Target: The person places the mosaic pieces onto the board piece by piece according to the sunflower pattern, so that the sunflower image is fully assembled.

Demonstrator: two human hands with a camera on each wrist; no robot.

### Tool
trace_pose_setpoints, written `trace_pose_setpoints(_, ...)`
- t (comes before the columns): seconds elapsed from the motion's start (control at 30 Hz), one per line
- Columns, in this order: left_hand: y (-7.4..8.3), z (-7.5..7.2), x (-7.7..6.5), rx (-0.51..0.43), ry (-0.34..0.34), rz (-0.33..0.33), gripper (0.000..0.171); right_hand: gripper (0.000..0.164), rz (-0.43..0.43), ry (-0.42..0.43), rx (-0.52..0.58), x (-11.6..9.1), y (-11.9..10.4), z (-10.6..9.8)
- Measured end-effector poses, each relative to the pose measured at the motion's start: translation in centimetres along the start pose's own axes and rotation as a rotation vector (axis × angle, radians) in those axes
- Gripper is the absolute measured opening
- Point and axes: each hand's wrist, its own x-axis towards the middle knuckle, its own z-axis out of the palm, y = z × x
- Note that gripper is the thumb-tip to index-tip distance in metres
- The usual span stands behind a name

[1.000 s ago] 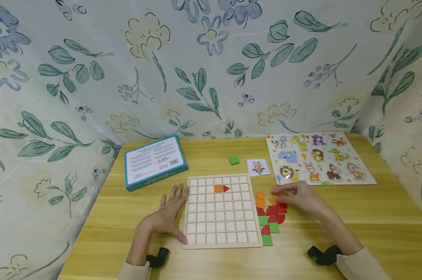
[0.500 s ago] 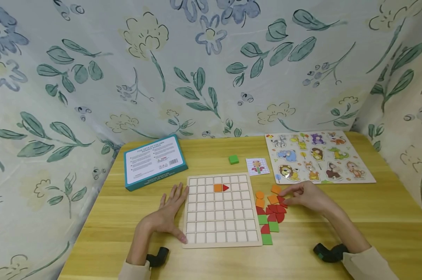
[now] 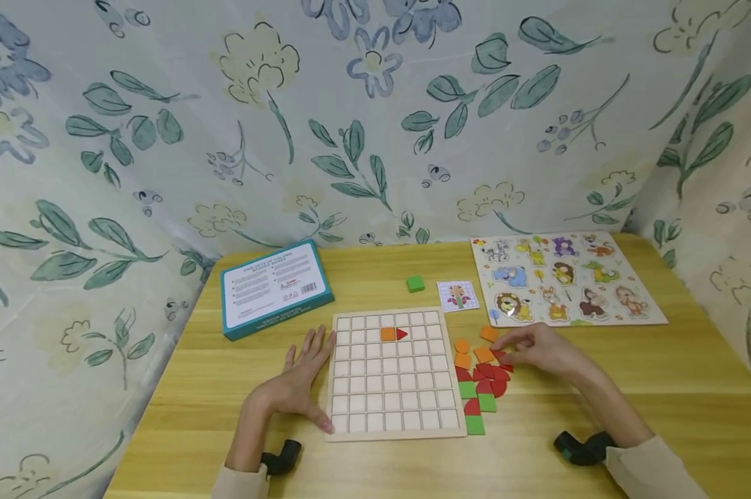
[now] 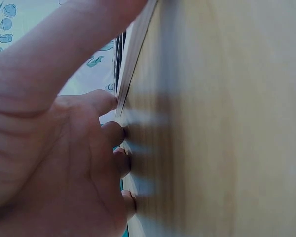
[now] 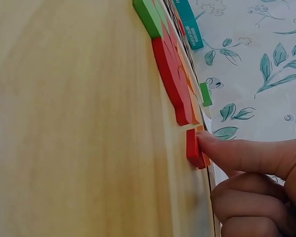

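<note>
My left hand (image 3: 297, 384) lies spread along the left edge of a wooden grid board (image 3: 334, 378); thumb and fingertips touch its side. In the left wrist view its fingers (image 4: 93, 101) meet the board's edge. An orange square (image 3: 388, 334) and a red triangle (image 3: 402, 334) sit side by side in the upper cells. My right hand (image 3: 540, 350) pinches a red piece (image 5: 193, 148) between thumb and fingers, low over the table at the pile's right edge. The fingertips partly cover that piece. Red, orange and green flat pieces (image 3: 486, 403) lie beside the board's right edge.
Behind the board are a lone green square (image 3: 416, 283) and a small pattern card (image 3: 458, 296). An animal puzzle board (image 3: 562, 281) lies at the back right, a teal and white box (image 3: 277, 287) at the back left. Patterned cloth hangs behind.
My right hand has moved from the orange pieces slightly right and down to the red ones, where it now pinches a red piece. The left hand stays put on the board's edge.
</note>
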Motion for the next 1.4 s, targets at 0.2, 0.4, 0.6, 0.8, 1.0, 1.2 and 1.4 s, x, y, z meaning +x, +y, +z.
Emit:
trace_pose_setpoints(0.2,0.0,0.0,0.0,0.002,0.011,-0.009,0.157,0.029,0.020,-0.011,0.018,-0.1,0.2,-0.5)
trace_pose_setpoints(0.4,0.1,0.2,-0.1,-0.010,0.009,-0.017,0.157,0.026,0.015,0.035,0.008,0.1,-0.2,0.3)
trace_pose_setpoints(0.6,0.1,0.2,-0.1,-0.009,0.011,-0.012,0.157,0.031,0.026,0.042,0.004,0.0,-0.1,-0.2)
trace_pose_setpoints(0.8,0.0,0.2,0.0,-0.009,0.012,-0.008,0.157,0.035,0.026,-0.018,0.021,-0.2,0.3,-0.8)
trace_pose_setpoints(1.0,0.1,0.2,0.0,-0.006,0.010,-0.007,0.158,0.035,0.037,0.000,0.023,-0.4,0.3,-1.0)
trace_pose_setpoints(1.2,0.1,0.1,0.0,-0.008,0.009,-0.009,0.157,0.033,-0.022,0.034,-0.011,-0.1,0.2,-0.5)
trace_pose_setpoints(1.4,0.1,0.1,0.0,-0.010,0.011,-0.009,0.157,0.030,-0.039,0.061,-0.019,0.2,0.0,-0.1)
